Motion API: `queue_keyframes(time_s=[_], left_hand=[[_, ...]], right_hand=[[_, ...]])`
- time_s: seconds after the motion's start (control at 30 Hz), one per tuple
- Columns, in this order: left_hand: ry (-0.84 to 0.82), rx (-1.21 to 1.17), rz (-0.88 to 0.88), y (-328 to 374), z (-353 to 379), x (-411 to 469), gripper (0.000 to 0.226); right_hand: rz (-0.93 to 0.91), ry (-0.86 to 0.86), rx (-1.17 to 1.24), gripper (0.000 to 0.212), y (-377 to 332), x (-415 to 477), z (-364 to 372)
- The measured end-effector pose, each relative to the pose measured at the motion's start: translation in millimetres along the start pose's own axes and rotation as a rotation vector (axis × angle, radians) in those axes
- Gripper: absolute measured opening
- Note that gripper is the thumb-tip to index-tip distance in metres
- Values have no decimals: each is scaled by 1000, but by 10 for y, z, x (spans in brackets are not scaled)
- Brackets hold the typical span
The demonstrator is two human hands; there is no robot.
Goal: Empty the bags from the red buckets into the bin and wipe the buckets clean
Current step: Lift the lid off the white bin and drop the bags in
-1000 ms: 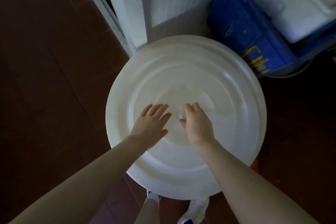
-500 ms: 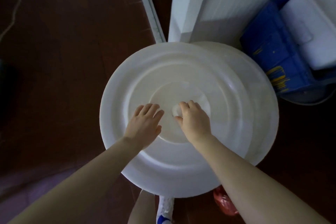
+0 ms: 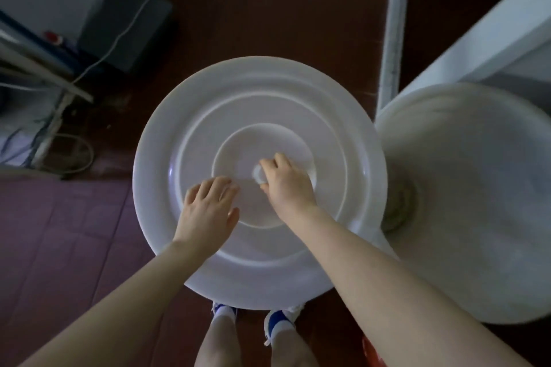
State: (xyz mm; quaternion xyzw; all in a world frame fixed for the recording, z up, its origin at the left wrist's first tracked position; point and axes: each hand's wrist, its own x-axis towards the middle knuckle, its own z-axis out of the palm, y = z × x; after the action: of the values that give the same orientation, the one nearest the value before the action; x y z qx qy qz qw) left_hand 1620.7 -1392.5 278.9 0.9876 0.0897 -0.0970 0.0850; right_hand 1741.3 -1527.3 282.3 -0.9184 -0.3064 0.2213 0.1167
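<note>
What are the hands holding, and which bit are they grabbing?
The right hand grips the big white lid by the small knob at its middle. The left hand holds nothing; its fingers lie straight on the lid's top.

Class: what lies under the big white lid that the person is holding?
Only two shoes poke out below the near edge of the lid, on the dark floor. Whatever else is beneath it is covered.

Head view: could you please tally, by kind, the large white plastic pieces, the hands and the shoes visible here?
round white lid: 1
open white bin: 1
hands: 2, left hand flat on the lid, right hand gripping its knob
shoes: 2, left shoe and right shoe
Total: 6
</note>
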Motion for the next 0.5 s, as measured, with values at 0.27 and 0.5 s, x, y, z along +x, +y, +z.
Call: queue_keyframes(time_s=[0.27,0.5], left_hand=[[-156,-45,-143,-879,610,-346,44],[-302,-151,-85,-1248,1970,-202,47]], right_hand=[[-146,-150,-109,29,-657,608,977],[-107,-249,-171,31,-314,1108,2300]])
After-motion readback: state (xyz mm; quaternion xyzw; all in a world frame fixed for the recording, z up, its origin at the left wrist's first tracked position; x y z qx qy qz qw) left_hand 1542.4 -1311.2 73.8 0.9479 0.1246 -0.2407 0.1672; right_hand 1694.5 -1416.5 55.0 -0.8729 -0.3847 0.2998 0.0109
